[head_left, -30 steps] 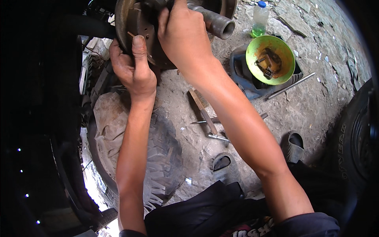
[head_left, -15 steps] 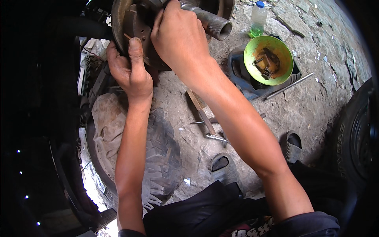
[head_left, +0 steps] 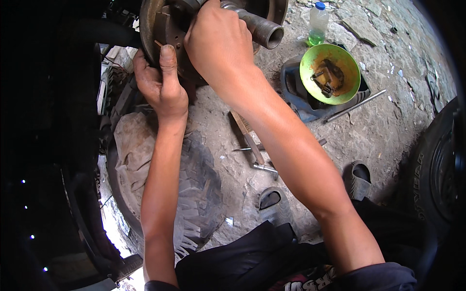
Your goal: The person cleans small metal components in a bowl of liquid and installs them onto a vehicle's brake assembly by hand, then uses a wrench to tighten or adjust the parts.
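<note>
A round, rusty brake backing plate [head_left: 167, 36] stands at the top, with a threaded axle tube [head_left: 264, 31] jutting from its middle toward the right. My left hand [head_left: 162, 87] clasps the plate's lower left edge, thumb on the front and fingers going behind it. Just above that thumb, a thin copper-coloured pin [head_left: 158, 43] sticks out. Curled in front of the plate, my right hand [head_left: 218, 39] is closed beside the axle tube. Its fingertips, and whatever they hold, are hidden behind the hand and near the picture's top edge.
A green bowl [head_left: 307, 72] of dirty metal parts sits on a blue-black container [head_left: 289, 85]. Around it are a clear bottle [head_left: 318, 26] and a metal rod [head_left: 357, 105]. A wire brush [head_left: 247, 136] and a socket wrench [head_left: 264, 168] lie below. Tyres [head_left: 199, 165] flank both sides.
Both hands hold nearly the same places. The plate and my left hand appear shifted very slightly to the right, and my right wrist has moved slightly.
</note>
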The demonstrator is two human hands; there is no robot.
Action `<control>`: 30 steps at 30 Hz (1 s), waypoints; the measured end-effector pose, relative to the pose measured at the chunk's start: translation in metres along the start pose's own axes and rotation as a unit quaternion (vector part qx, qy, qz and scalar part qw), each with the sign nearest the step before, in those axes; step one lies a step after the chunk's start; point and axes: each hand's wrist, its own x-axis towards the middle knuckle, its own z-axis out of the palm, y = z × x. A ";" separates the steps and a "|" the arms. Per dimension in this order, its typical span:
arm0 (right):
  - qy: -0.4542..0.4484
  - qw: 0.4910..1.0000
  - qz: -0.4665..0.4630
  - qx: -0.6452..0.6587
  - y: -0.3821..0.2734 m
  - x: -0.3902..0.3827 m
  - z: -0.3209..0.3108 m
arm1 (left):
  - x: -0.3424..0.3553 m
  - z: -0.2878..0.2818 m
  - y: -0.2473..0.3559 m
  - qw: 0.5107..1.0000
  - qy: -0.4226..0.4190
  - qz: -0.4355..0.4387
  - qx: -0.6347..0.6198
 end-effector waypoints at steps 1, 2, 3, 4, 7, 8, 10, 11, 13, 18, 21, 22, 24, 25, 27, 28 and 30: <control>-0.012 1.000 0.015 0.014 -0.001 0.001 0.002 | -0.001 -0.001 -0.001 1.000 -0.001 0.000 0.003; -0.006 0.999 0.030 0.022 -0.001 0.003 0.003 | 0.000 0.001 0.000 1.000 0.002 -0.001 0.008; 0.001 0.998 0.045 0.031 -0.001 0.004 0.005 | -0.001 0.003 0.002 1.000 0.005 -0.002 0.013; 0.007 0.997 0.060 0.039 -0.001 0.005 0.005 | 0.000 0.005 0.003 1.000 0.009 -0.002 0.018; -0.020 0.999 0.032 0.028 0.001 0.001 -0.001 | -0.001 0.001 0.003 0.999 0.004 0.000 0.032; -0.012 1.000 0.003 0.011 0.004 -0.001 -0.001 | -0.001 0.001 0.004 1.000 0.005 -0.002 0.025; 0.005 0.998 -0.053 -0.021 0.010 -0.006 0.001 | 0.000 0.002 0.005 1.000 0.006 -0.005 0.012; -0.003 0.999 -0.041 -0.008 0.008 -0.005 0.000 | 0.000 0.002 0.004 1.000 0.006 -0.004 0.008; -0.019 1.000 -0.014 0.021 0.003 -0.004 -0.001 | 0.000 0.000 0.003 1.000 0.004 -0.002 0.002; 0.009 0.989 0.065 0.134 0.002 0.001 0.011 | 0.000 0.004 0.003 1.000 0.005 -0.005 0.004; -0.014 0.981 0.098 0.164 0.000 0.003 0.009 | 0.000 0.001 0.004 1.000 -0.003 -0.007 0.016; -0.023 0.980 0.104 0.167 0.000 0.003 0.007 | 0.000 0.000 0.004 1.000 -0.006 -0.010 0.023; -0.012 0.991 0.063 0.117 0.001 -0.004 0.000 | -0.002 -0.001 0.003 1.000 0.002 -0.011 0.012; -0.007 0.995 0.042 0.091 0.002 -0.006 -0.002 | -0.002 -0.001 0.002 1.000 0.006 -0.011 0.007; 0.018 0.999 -0.020 0.044 0.006 -0.007 -0.002 | -0.001 0.000 0.001 1.000 0.004 -0.006 0.005; 0.030 0.998 -0.051 0.021 0.008 -0.006 -0.001 | 0.000 0.000 0.001 1.000 0.003 -0.003 0.004; 0.034 0.998 -0.051 0.016 0.009 -0.003 0.002 | 0.000 0.001 0.000 1.000 0.003 0.001 0.004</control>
